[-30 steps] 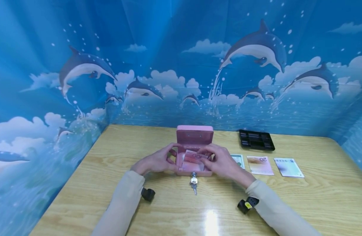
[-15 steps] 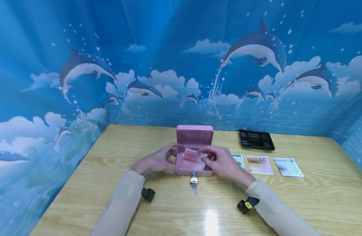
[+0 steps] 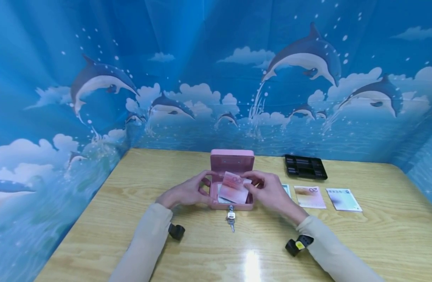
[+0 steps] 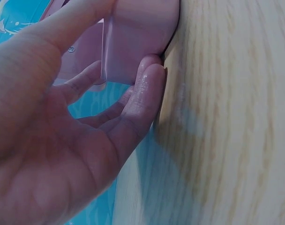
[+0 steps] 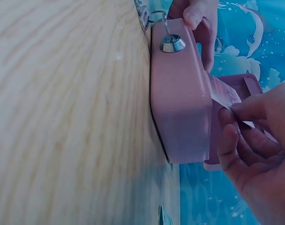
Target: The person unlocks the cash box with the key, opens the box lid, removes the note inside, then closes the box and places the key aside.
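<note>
Pinching one pink note (image 3: 233,188) over an open box

One right grip (image 3: 269,190) holds the note, thumb against fingers, above one pink box (image 3: 241,206); it sits higher and more tilted than half a second ago. One left grip (image 3: 192,190), spread around the box's left side, holds it, unmoved. Keys (image 3: 231,215) hang at the lock. Worktop (image 3: 342,243), right: three notes or stacks (green-edged note (image 3: 286,190), 20 note (image 3: 310,197), bluish note (image 3: 344,199)), one black tray (image 3: 305,167).

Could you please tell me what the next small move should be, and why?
Perhaps the right grip should lower its note flat into the box: the pinched note is askew, the lid is open, and the left grip holds the box.
</note>
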`<state>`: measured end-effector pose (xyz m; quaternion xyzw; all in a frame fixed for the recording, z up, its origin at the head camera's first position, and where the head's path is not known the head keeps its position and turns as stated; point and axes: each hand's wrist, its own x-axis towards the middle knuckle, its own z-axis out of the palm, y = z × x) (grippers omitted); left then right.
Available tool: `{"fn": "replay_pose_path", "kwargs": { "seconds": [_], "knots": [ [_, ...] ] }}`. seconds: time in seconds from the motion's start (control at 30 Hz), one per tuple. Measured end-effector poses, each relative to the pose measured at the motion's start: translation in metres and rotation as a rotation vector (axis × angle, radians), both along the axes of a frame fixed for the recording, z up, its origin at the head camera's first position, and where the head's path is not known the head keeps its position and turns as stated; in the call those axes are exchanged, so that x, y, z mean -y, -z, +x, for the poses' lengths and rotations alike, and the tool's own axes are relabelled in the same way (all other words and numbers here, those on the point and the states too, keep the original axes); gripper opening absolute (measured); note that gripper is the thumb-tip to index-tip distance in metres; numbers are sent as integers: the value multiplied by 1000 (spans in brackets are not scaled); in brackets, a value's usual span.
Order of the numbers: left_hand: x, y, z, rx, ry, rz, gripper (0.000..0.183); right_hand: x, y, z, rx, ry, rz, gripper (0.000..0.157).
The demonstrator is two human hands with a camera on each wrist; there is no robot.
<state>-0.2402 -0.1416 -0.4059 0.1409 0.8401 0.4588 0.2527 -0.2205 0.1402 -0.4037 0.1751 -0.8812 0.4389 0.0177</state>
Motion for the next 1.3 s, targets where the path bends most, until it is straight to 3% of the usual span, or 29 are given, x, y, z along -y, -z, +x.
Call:
{"fn": "replay_pose_path", "kwargs": {
  "seconds": [0.47,0.83,1.3],
  "knots": [
    [-1,1,1,17,-9,9,91,-10,-7,4,-35,-3,-41,24],
    [-2,2,1,10,-24,9,91,-20,-9,6,2,18,-65,24],
    [-2,2,0,10,-42,-16,91,-34,-16,9,-49,37,-71,21]
  ]
}}
